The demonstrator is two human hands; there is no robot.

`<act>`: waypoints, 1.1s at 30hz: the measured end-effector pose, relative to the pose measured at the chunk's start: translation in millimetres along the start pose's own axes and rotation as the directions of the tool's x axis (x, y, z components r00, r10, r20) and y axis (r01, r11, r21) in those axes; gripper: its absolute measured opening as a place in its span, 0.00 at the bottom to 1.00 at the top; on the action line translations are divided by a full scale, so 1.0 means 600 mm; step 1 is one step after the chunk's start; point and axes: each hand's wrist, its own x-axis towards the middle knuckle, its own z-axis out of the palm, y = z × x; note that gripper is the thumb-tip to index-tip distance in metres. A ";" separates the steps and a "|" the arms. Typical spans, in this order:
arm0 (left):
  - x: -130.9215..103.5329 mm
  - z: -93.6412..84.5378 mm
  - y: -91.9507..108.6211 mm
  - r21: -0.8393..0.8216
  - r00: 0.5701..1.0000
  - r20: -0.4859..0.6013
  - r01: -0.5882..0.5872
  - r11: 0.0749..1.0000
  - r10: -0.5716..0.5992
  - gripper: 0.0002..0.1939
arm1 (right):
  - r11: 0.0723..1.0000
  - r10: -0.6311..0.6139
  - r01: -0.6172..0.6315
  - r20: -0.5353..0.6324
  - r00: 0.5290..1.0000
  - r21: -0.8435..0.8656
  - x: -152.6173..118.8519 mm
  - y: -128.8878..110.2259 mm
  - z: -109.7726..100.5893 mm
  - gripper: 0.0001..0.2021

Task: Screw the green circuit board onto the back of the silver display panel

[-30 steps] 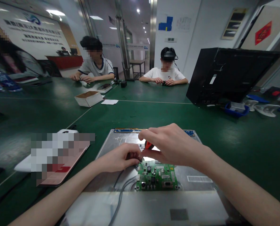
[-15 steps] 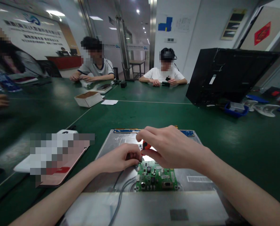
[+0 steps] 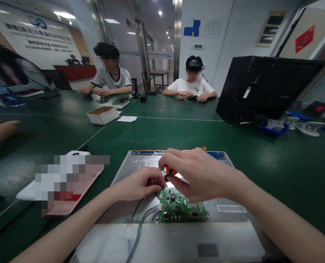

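Note:
A metal panel [image 3: 228,237] lies in front of me, with a green circuit board [image 3: 182,208] on it and grey cables [image 3: 138,233] running from the board's left side. My right hand [image 3: 191,173] is closed round an orange and black screwdriver handle [image 3: 170,172] above the board's upper left corner. Just to its left, my left hand [image 3: 146,182] has its fingers pinched together at that same corner; what they hold is hidden. A blue strip board [image 3: 148,152] runs along the panel's far edge.
Phones [image 3: 77,190] lie left of the panel. Farther off are an open white box [image 3: 103,116], a white paper [image 3: 127,119], a large black monitor [image 3: 269,87] and a blue tray [image 3: 274,128]. Several other people sit round the green table [image 3: 162,135].
My right hand has turned slightly about the screwdriver handle, showing more of it. My left hand stays in place. Across the table, a person's hands have moved, and an orange tool now lies beside them.

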 end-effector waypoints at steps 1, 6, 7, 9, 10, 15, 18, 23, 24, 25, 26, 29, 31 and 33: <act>0.000 0.000 0.000 -0.001 1.000 -0.002 0.000 1.000 0.000 0.06 | 1.000 0.005 -0.005 -0.001 1.000 -0.007 0.000 0.000 0.000 0.08; 0.001 0.000 0.001 0.008 1.000 -0.009 0.001 1.000 -0.001 0.04 | 0.988 -0.004 -0.004 -0.054 0.999 -0.155 0.002 0.005 0.006 0.07; 0.001 0.001 0.000 0.012 1.000 -0.010 0.001 1.000 -0.001 0.04 | 0.982 -0.010 -0.001 -0.059 0.998 -0.188 0.002 0.006 0.008 0.08; 0.001 0.001 -0.002 0.016 1.000 -0.015 0.002 1.000 -0.002 0.03 | 0.973 -0.008 -0.005 -0.055 0.998 -0.232 0.002 0.009 0.010 0.09; 0.001 0.002 -0.003 0.014 1.000 -0.018 0.003 1.000 -0.003 0.03 | 0.971 -0.003 -0.009 -0.050 0.999 -0.237 0.002 0.009 0.010 0.09; 0.001 0.000 -0.002 -0.022 1.000 0.005 0.004 1.000 -0.004 0.05 | 0.995 0.014 -0.015 -0.012 1.000 -0.102 0.002 0.005 0.004 0.09; 0.000 -0.003 0.002 -0.020 1.000 0.007 0.012 1.000 -0.011 0.06 | 1.000 0.020 -0.019 0.022 1.000 -0.021 0.003 0.004 0.002 0.11; -0.002 -0.003 0.002 -0.001 0.999 0.014 0.035 0.999 -0.035 0.05 | 0.999 0.017 -0.017 -0.016 1.000 -0.039 0.003 0.008 0.007 0.09; -0.002 -0.002 0.001 0.000 0.999 0.012 0.034 0.999 -0.034 0.05 | 0.998 0.016 -0.018 -0.030 0.999 -0.065 0.003 0.009 0.008 0.08; -0.001 -0.001 0.000 0.002 1.000 0.008 0.030 1.000 -0.030 0.05 | 0.996 0.017 -0.021 -0.040 0.999 -0.091 0.003 0.009 0.008 0.08; -0.001 -0.001 -0.001 0.005 1.000 0.006 0.025 1.000 -0.025 0.05 | 0.993 0.019 -0.024 -0.047 0.999 -0.113 0.003 0.010 0.008 0.07; 0.000 0.001 -0.003 0.016 1.000 -0.003 0.013 1.000 -0.013 0.04 | 0.989 0.029 -0.035 -0.041 0.999 -0.141 0.004 0.011 0.008 0.06; 0.001 0.001 -0.003 0.022 1.000 -0.013 0.011 1.000 -0.011 0.04 | 0.989 0.030 -0.035 -0.037 0.999 -0.140 0.005 0.011 0.008 0.06; 0.001 0.001 -0.002 0.024 1.000 -0.020 0.011 1.000 -0.010 0.04 | 0.991 0.023 -0.028 -0.038 0.999 -0.135 0.004 0.011 0.008 0.06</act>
